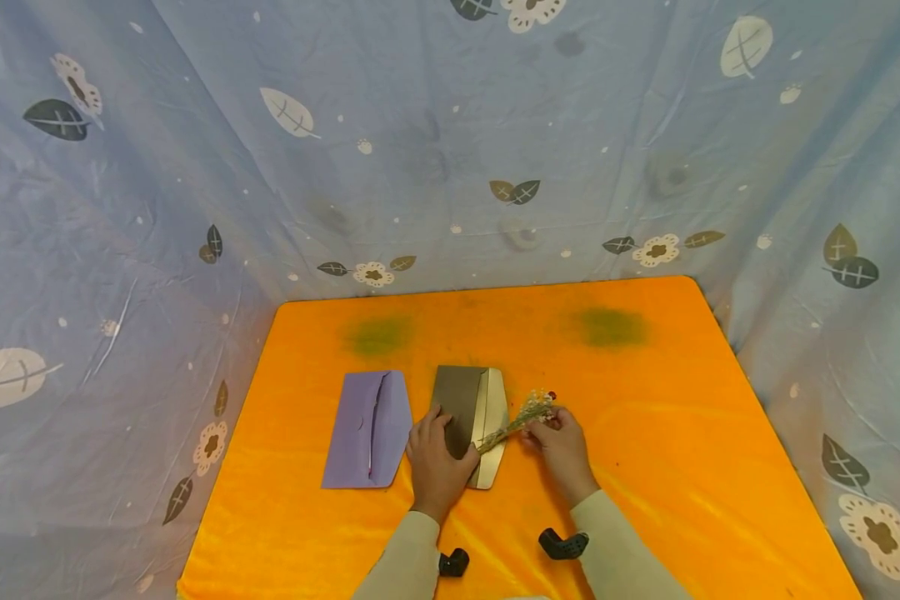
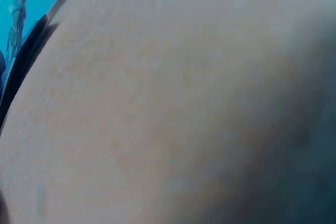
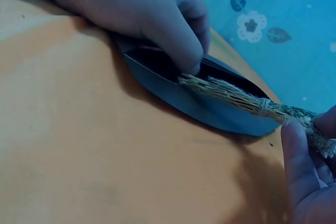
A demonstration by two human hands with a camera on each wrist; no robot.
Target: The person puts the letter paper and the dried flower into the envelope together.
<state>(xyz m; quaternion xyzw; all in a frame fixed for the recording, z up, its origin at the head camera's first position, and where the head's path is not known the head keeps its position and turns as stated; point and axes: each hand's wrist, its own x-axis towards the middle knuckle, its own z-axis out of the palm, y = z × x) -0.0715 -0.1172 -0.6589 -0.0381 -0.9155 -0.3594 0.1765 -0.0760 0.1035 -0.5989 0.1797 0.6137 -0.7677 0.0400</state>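
Observation:
A brown envelope (image 1: 456,400) with a gold inner flap (image 1: 494,408) lies unfolded on the table, its mouth towards the right. My left hand (image 1: 437,467) grips it by the mouth's edge, the thumb at the opening, which gapes in the right wrist view. My right hand (image 1: 566,454) pinches a small bunch of dried flowers (image 1: 528,414) near the blossoms. Twine binds the stems (image 3: 231,94), whose cut ends point at the envelope's mouth beside the left thumb. In the left wrist view, skin (image 2: 131,87) fills most of the picture.
A purple envelope (image 1: 348,442) lies left of the brown one, flap open to the right. An orange cloth (image 1: 667,417) covers the table. Blue patterned curtains (image 1: 450,167) stand at the back and both sides.

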